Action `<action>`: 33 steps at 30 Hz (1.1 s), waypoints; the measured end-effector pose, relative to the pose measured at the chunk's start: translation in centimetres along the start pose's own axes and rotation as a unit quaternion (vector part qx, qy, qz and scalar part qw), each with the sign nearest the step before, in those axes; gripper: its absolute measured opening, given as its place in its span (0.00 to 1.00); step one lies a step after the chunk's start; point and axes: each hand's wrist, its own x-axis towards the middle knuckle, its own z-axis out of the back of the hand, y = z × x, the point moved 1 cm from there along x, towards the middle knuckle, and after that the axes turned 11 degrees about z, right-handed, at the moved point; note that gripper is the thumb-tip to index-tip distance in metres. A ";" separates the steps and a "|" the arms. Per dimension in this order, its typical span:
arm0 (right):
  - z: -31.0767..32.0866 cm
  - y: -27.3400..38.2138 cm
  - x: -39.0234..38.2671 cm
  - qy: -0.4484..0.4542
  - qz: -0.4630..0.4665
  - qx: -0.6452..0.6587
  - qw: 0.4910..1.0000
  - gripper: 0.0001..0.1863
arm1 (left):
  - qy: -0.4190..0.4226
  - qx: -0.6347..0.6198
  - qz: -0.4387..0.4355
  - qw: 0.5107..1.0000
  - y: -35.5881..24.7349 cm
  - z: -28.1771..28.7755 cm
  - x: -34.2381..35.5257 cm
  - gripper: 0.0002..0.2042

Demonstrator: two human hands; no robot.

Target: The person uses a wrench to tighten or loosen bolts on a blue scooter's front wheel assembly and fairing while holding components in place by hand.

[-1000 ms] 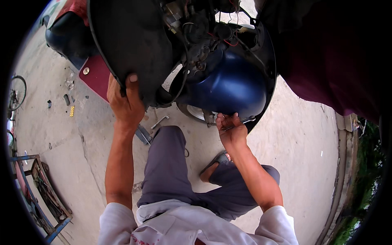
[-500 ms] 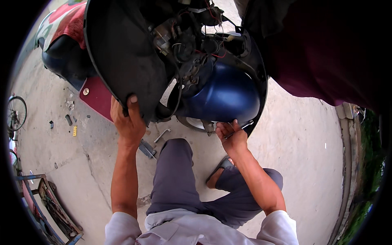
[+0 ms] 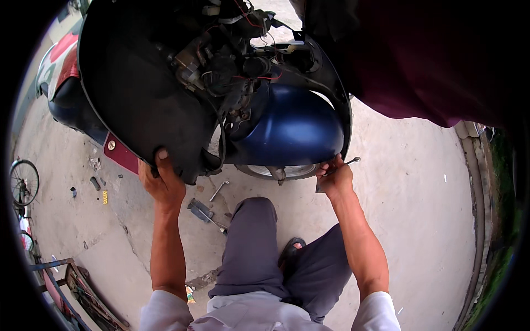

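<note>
Head view: the left hand (image 3: 161,185) clamps the black front panel's (image 3: 138,94) lower edge at 7 o'clock; the right hand (image 3: 334,177), closed around a slim metal tool (image 3: 348,162), touches its rim at 4 o'clock. Freeing this panel seems underway; steady support matters next.

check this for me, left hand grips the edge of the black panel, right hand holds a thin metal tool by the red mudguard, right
Not quite. In the head view the mudguard is blue, not red. The rest holds: the left hand grips the black panel edge, and the right hand holds a thin metal tool.
</note>
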 end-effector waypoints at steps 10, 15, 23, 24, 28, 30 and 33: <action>1.5 0.7 3.4 0.053 -0.024 -0.006 0.998 0.15 | -0.025 0.033 -0.017 0.999 -0.1 -0.4 -0.1 0.19; 2.1 0.3 3.0 0.065 -0.027 0.016 0.997 0.14 | -0.038 0.053 -0.010 0.998 -0.3 -0.2 -0.3 0.18; 3.9 0.8 5.6 0.133 -0.084 -0.001 0.988 0.16 | -0.065 0.065 -0.001 0.996 -0.5 -0.7 -0.4 0.20; 3.7 0.7 5.6 0.127 -0.094 0.001 0.988 0.16 | -0.073 0.070 0.002 0.995 -0.6 -0.6 -0.4 0.20; 3.1 1.9 5.2 0.121 -0.116 -0.027 0.986 0.15 | -0.076 0.090 0.030 0.993 -1.5 -0.3 -0.6 0.21; 3.7 1.9 5.9 0.143 -0.122 -0.026 0.982 0.15 | -0.070 0.077 0.035 0.994 -2.0 -0.7 -0.6 0.21; 3.5 2.1 5.5 0.159 -0.129 -0.022 0.979 0.15 | -0.038 0.086 0.095 0.991 -2.6 0.0 -1.3 0.21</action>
